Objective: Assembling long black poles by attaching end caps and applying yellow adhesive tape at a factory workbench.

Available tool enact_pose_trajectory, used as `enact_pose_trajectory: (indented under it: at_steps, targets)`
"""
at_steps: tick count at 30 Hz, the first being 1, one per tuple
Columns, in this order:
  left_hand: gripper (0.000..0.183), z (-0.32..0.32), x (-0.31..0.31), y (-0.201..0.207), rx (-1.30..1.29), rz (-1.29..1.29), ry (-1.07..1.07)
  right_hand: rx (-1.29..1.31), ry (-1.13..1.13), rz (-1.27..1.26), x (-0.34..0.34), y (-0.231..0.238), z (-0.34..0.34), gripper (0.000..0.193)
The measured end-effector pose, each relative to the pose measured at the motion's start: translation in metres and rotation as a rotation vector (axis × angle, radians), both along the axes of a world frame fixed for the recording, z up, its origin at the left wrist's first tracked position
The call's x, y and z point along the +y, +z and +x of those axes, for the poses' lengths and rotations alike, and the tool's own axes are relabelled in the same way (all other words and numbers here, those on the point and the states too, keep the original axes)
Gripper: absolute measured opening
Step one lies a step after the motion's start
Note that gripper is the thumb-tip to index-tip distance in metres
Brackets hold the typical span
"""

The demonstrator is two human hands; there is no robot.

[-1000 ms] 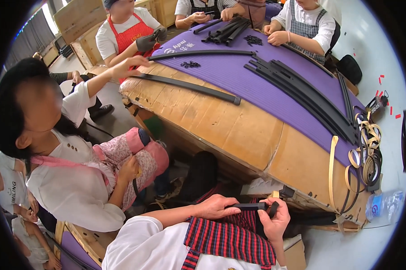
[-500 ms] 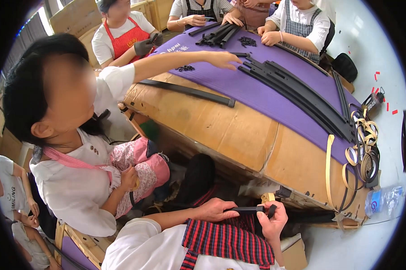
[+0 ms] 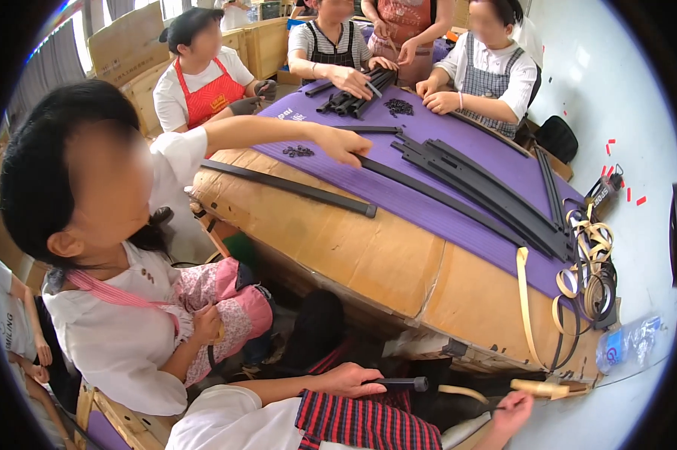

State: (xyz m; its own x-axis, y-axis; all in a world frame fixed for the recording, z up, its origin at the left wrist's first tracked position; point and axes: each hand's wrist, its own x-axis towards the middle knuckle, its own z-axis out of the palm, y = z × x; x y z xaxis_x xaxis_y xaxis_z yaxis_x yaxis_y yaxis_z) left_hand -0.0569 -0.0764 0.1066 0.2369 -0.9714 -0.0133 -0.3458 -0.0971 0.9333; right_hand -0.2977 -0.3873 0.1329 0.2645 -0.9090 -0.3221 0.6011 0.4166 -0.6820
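My left hand (image 3: 353, 380) is closed around a black bar (image 3: 398, 385) near the bottom middle, whose end with a dark cap points right. My right hand (image 3: 512, 412) is off to the right, apart from the bar, with its fingers pinched on a thin dark strip end. A cream strip (image 3: 464, 391) runs toward that hand; its link to the dark end is hard to make out. Just above the hand, a pale yellowish piece (image 3: 539, 388) shows by the table's lower corner. My striped apron (image 3: 368, 424) lies below the bar.
A cardboard-covered table (image 3: 338, 247) with a purple mat (image 3: 331, 161) holds long black bars (image 3: 488, 195) and small black parts (image 3: 298, 151). Coiled strips (image 3: 597, 277) and a clear plastic bottle (image 3: 629, 343) are at right. A co-worker's hand (image 3: 342, 145) grips a bar; other people sit around.
My right hand has moved right and down, away from the bar's end. The co-worker at left has taken hold of a black bar and drawn it nearer. The view has shifted slightly.
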Motion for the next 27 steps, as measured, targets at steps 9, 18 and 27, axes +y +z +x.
enact_pose_trajectory:
  at_steps: [9, 18, 27]
  targets:
    - [0.037, 0.003, -0.005, 0.000, -0.001, 0.004, -0.042, 0.871, 1.058, -0.761, 0.076, 0.013, 0.053, 0.007]
    - [0.033, -0.003, -0.007, -0.002, -0.026, -0.014, -0.046, 1.262, 0.947, -1.295, 0.059, 0.020, 0.036, 0.011]
    - [0.036, -0.003, -0.009, -0.002, -0.039, 0.024, -0.065, 0.661, 1.008, -0.641, 0.061, 0.044, 0.038, 0.008]
